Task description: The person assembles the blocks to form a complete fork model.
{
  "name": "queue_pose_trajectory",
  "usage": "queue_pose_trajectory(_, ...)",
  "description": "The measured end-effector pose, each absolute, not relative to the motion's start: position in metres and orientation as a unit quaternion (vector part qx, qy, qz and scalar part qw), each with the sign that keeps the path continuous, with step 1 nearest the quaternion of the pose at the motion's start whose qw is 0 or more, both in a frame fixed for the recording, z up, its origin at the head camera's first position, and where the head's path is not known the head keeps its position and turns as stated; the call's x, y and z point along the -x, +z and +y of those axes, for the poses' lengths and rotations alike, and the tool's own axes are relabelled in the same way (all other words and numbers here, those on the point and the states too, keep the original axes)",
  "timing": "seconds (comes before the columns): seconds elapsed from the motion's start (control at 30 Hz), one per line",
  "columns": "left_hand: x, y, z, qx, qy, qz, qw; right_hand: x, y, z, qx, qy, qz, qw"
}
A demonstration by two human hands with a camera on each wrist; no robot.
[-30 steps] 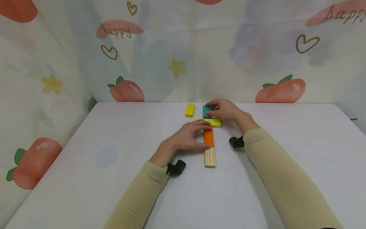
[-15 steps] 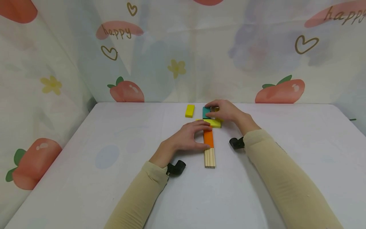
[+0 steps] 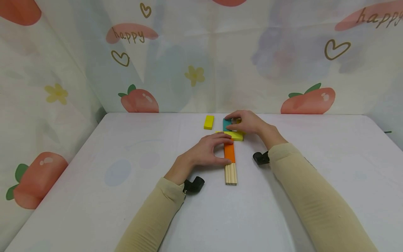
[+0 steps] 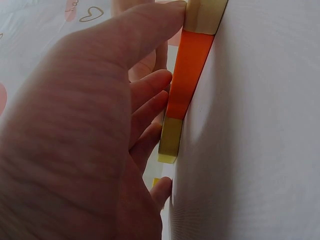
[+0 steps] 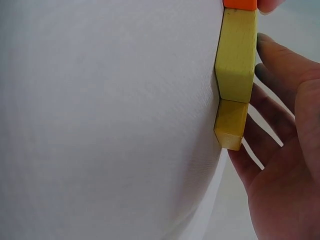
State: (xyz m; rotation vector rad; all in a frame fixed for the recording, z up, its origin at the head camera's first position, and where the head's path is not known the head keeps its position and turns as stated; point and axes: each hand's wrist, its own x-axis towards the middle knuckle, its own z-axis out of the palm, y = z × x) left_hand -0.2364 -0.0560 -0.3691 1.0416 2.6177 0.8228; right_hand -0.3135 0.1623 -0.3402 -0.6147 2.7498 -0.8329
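Observation:
A row of wooden blocks lies on the table in the head view. A bare-wood ridged block [image 3: 231, 174] is nearest, then an orange block [image 3: 229, 152], then a yellow block [image 3: 235, 135] set crosswise. My left hand [image 3: 207, 150] rests along the row's left side, thumb near the orange and bare-wood joint, fingers reaching the yellow block. Beyond it my right hand [image 3: 247, 121] pinches a teal block [image 3: 226, 124] between thumb and forefinger. A darker yellow block [image 5: 231, 120] sits behind the crosswise one, mostly hidden by the right hand in the head view.
One more yellow block [image 3: 209, 122] lies apart, left of the teal block near the table's back edge. A patterned cloth [image 3: 171, 52] hangs behind the white table [image 3: 126, 210] and on its left side.
The teal block's far edge and my right forefinger have shifted slightly toward me, nearer the crosswise yellow block. The left hand stays in place.

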Motion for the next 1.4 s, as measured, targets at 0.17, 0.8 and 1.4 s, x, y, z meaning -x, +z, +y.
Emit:
queue_pose_trajectory(0.17,0.2368,-0.3696,-0.0560,-0.354,0.279,0.887,0.103,0.3131,-0.3401,0.1624,0.209,-0.280,0.931,0.105)
queue_pose_trajectory(0.8,0.2363,-0.3683,-0.0560,-0.355,0.280,0.886,0.105,0.3128,-0.3401,0.1621,0.207,-0.285,0.929,0.111)
queue_pose_trajectory(1.4,0.2365,-0.3687,-0.0564,-0.364,0.278,0.884,0.096,0.3109,-0.3385,0.1623,0.202,-0.295,0.926,0.118)
